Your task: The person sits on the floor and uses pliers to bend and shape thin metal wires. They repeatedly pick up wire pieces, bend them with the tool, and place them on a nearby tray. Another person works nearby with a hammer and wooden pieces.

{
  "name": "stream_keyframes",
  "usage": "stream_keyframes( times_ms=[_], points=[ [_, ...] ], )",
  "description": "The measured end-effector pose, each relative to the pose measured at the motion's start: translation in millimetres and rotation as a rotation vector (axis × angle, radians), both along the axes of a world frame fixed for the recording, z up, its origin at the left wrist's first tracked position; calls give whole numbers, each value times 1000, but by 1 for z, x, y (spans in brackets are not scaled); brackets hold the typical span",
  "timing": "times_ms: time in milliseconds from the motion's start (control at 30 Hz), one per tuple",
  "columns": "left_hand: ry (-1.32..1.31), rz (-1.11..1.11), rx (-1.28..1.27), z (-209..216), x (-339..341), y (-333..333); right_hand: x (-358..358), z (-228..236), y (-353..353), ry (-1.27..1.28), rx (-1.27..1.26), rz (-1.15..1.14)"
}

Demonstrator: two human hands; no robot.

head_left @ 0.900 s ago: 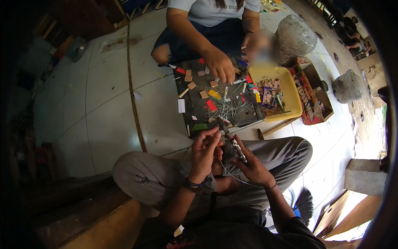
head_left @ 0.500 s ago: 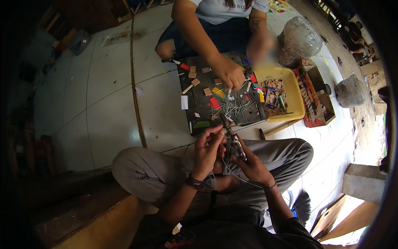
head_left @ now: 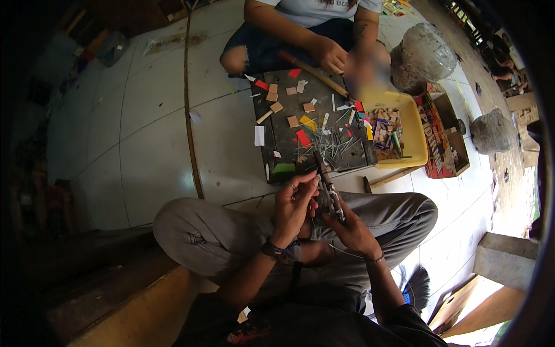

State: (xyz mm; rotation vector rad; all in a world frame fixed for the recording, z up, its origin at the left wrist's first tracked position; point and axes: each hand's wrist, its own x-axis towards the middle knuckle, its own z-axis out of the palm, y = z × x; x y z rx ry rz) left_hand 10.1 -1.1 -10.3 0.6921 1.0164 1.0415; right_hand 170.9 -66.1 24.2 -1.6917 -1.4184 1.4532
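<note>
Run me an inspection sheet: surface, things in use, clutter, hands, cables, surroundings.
Surface: dark board on pale tiled floor.
Things in use: plier-like tool, tip pointing toward the board.
Clutter: thin wires, wooden squares and coloured scraps scattered across the board.
Hands: right hand grips the tool; left hand is beside its upper part, fingers bunched; anything pinched is too small to tell.
Cables: pale strand beside the right wrist; wire or cable unclear.
Surroundings: co-worker opposite; yellow tray right of the board.
</note>
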Motion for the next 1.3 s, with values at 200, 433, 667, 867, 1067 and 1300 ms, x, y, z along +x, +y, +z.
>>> stream_keyframes(
  times_ms=[200,433,667,867,1067,1300],
  points=[
    [8,9,-7,-3,0,1,0,-30,-8,-90,165,-11],
    [-3,12,0,-8,-1,-1,-8,-39,-14,-254,291,-48],
    [-12,0,-13,-6,-1,-2,-10,-30,-1,-296,80,-98],
    [-3,5,-33,-4,-1,-2,-17,-30,2,-318,126,-123],
    [-23,57,-64,-5,-2,-6,-20,-32,-2,-379,122,-146],
    [-48,71,-70,-5,-8,-7,-17,-35,-3,-263,157,-124]
  ],
)
